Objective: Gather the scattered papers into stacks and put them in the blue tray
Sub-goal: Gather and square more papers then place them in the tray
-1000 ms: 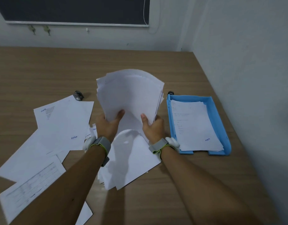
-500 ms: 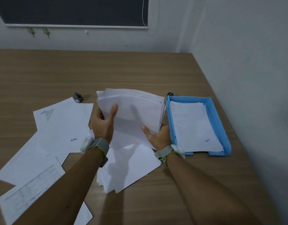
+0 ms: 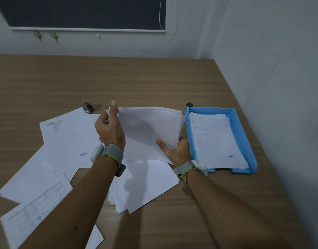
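A thick stack of white papers [image 3: 151, 126] hovers just above the table, nearly flat, its right edge close to the blue tray [image 3: 244, 126]. My left hand [image 3: 109, 128] pinches the stack's far left corner between thumb and fingers. My right hand [image 3: 176, 150] grips its near right corner from below, thumb on top. The blue tray holds a pile of printed sheets [image 3: 215, 141]. More loose white papers [image 3: 147, 184] lie under my wrists, and further sheets [image 3: 68, 141] fan out to the left.
A small black binder clip [image 3: 88, 107] sits beyond the left sheets, and another dark clip [image 3: 189, 105] at the tray's far left corner. The wall runs close along the table's right edge. A dark board hangs on the far wall.
The stack has come down from upright to almost flat. My left hand slid from its near edge up to the far left corner, while my right hand kept its grip.
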The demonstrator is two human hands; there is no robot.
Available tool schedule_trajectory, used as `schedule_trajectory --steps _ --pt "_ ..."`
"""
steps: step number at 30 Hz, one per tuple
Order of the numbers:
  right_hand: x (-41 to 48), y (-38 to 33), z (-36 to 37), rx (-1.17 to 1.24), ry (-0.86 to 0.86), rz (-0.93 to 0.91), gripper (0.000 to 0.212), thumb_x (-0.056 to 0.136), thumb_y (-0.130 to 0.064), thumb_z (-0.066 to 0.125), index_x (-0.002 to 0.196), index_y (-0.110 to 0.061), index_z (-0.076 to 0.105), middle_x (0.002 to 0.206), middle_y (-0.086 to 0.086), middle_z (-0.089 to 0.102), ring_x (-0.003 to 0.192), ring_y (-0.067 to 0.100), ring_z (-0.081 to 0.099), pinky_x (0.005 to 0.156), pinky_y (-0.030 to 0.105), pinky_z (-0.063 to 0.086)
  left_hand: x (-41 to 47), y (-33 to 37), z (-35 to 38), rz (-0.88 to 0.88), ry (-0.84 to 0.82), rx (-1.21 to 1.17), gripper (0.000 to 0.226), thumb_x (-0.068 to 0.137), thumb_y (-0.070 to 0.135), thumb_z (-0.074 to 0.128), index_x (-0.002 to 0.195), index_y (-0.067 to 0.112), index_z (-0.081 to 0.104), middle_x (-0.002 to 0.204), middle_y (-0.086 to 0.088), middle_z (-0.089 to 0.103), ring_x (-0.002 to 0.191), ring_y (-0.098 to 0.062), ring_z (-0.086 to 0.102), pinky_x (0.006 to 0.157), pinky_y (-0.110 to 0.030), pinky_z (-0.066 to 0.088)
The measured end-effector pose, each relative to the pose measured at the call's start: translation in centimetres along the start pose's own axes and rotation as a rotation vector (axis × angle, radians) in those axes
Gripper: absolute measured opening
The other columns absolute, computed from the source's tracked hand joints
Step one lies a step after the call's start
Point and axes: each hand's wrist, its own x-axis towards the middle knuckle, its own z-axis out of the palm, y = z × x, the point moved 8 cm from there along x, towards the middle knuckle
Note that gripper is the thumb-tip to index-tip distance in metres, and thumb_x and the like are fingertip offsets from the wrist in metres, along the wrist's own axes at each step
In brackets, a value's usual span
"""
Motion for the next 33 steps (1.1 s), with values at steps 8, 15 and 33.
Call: schedule_trajectory --steps 8,15,33 --pt "0.1 -1.0 0.0 0.025 0.007 -0.043 0.029 0.062 -0.035 0.090 0.080 -0.029 0.068 0.070 -0.028 0.067 0.069 -0.011 0.066 0.052 0.005 0.047 0.0 1.2 0.4 0.100 0.009 0.106 0.045 0.080 0.056 0.072 0.085 0.013 0.059 0.073 0.005 0.053 0.064 -0.007 0.047 0.065 -0.026 0.046" --pt "0.6 -0.4 0.1 -0.075 0.027 -0.062 0.008 0.079 -0.025 0.079 0.082 -0.023 0.072 0.065 -0.030 0.063 0.066 -0.015 0.063 0.059 0.003 0.045 1.2 -2.3 0.2 -0.196 -0.057 -0.143 0.046 0.101 0.050 0.044 0.072 0.024 0.068 0.075 0.009 0.068 0.074 -0.006 0.063 0.085 -0.033 0.045" --pt "3.0 -3.5 1.0 0.029 -0.156 0.104 0.014 0.081 -0.009 0.076 0.090 -0.017 0.071 0.084 -0.009 0.071 0.070 -0.005 0.066 0.072 0.025 0.059 1.4 -4.4 1.1 -0.230 -0.660 0.361 0.079 0.058 0.038 0.094 0.127 0.014 0.065 0.121 -0.005 0.072 0.108 -0.026 0.069 0.095 -0.044 0.058"
